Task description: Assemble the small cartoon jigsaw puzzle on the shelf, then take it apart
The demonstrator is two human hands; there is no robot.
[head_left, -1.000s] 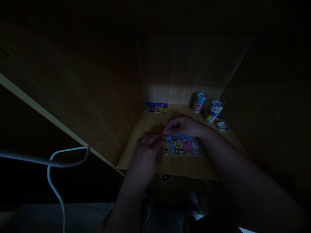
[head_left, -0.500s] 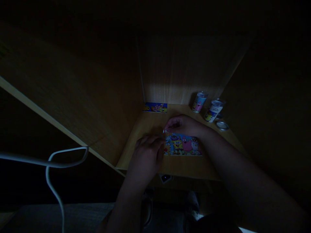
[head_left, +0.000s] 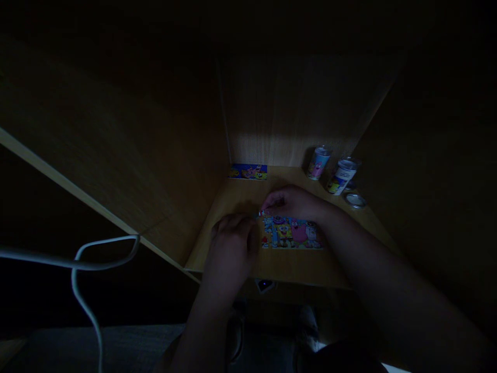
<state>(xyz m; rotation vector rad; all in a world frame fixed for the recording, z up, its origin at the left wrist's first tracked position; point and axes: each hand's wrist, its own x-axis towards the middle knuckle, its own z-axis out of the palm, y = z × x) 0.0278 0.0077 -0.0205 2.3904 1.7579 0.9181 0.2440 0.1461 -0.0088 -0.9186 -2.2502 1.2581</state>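
Observation:
A partly joined cartoon jigsaw puzzle (head_left: 298,234) lies on the wooden shelf, its left edge uneven. Above its upper left corner, my right hand (head_left: 291,201) pinches a small puzzle piece (head_left: 261,213) between thumb and finger. My left hand (head_left: 232,243) is curled at the puzzle's left side, with its fingertips close to that same piece. What its fingers hold, if anything, is hidden by the hand and the dim light. A small red-patterned part (head_left: 265,242) shows at the puzzle's lower left.
Against the back panel lies a blue cartoon puzzle strip (head_left: 248,172). Two picture-covered canisters, one pink and blue (head_left: 319,163) and one yellow and white (head_left: 340,177), stand at the right rear beside a round lid (head_left: 355,201). Side panels enclose the shelf. A white cable (head_left: 87,305) hangs at left.
My left hand has drawn slightly left and its fingers are more curled. My right hand has moved a little left and down with the puzzle piece.

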